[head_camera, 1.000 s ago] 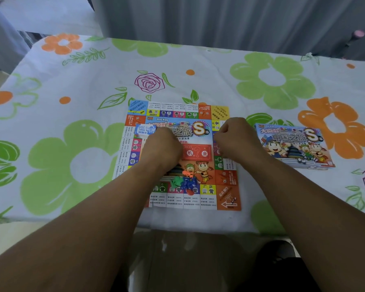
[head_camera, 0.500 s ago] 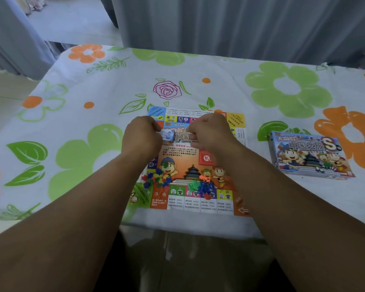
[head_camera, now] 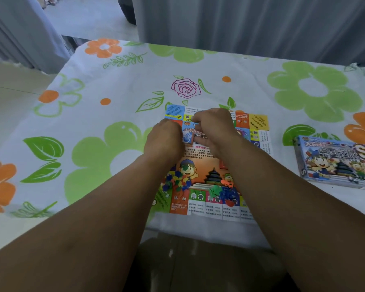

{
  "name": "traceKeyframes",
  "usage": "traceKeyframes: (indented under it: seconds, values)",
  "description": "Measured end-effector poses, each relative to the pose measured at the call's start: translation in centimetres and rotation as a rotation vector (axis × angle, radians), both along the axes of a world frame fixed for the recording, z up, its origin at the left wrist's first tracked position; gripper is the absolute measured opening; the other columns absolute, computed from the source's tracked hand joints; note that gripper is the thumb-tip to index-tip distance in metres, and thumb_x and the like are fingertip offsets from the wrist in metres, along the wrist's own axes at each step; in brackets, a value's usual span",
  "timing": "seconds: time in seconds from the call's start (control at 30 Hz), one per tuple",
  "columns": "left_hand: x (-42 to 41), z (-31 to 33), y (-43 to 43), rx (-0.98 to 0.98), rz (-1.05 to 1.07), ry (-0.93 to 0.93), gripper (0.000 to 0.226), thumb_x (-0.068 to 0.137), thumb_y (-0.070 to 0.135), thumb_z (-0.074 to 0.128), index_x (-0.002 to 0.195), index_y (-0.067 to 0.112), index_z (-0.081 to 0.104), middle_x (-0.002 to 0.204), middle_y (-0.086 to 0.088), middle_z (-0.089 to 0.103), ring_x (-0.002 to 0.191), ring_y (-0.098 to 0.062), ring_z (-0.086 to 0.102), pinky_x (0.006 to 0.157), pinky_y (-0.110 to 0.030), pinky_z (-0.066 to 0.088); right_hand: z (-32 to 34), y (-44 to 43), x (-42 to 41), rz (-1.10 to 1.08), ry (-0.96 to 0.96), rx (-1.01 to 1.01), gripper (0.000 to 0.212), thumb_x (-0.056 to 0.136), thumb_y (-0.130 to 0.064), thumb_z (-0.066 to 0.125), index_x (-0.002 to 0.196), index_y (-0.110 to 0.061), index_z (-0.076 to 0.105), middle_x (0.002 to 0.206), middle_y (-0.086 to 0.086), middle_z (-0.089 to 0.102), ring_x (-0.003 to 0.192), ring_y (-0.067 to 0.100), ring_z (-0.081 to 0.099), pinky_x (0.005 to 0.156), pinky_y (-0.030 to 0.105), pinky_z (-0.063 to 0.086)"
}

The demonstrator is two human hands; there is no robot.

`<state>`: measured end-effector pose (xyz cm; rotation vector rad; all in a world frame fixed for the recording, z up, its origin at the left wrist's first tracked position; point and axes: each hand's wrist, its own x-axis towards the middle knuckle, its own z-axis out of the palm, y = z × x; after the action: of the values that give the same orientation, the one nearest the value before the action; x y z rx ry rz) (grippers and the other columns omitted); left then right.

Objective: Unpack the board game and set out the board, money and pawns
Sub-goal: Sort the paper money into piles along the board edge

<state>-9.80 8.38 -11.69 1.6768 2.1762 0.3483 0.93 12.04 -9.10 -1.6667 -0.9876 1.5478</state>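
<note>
Left grip (head_camera: 164, 140) and right grip (head_camera: 214, 131): both curled on small blue money bundle (head_camera: 187, 137), which I held over the board (head_camera: 259, 121), flat on the table (head_camera: 135, 85), seemingly to split it; pawns (head_camera: 224, 193) heaped near edge

The board (head_camera: 204, 165) lies on the table (head_camera: 135, 85) by its near edge, with the box (head_camera: 335, 163) to its right. Pawns (head_camera: 177, 184) lie on the board's near part. The left hand (head_camera: 164, 140) holds a small packet (head_camera: 188, 137) over its far left.
</note>
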Motion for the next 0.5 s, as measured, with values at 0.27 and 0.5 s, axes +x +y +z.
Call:
traceKeyframes:
  seconds: [0.27,0.5]
  values:
    - [-0.13,0.02,-0.01,-0.007,0.031,-0.008,0.026,0.089,0.008,0.058,0.111,0.015,0.071,0.116,-0.008,0.064,0.102,-0.027,0.062,0.078,-0.033,0.048,-0.64,0.37,-0.74,0.010,-0.109,0.014,0.027,0.078,0.014,0.067,0.104,0.013,0.062,0.105,0.033,0.064,0.098,0.040,0.069,0.081,0.063,0.056]
    - [-0.26,-0.03,-0.14,-0.005,0.033,-0.030,0.025,0.089,0.009,0.056,0.107,0.014,0.073,0.113,-0.008,0.066,0.098,-0.026,0.063,0.075,-0.032,0.049,-1.00,0.16,-0.73,0.062,-0.181,-0.014,0.027,0.074,0.016,0.075,0.099,0.009,0.066,0.089,0.019,0.067,0.085,0.032,0.071,0.080,0.048,0.062]
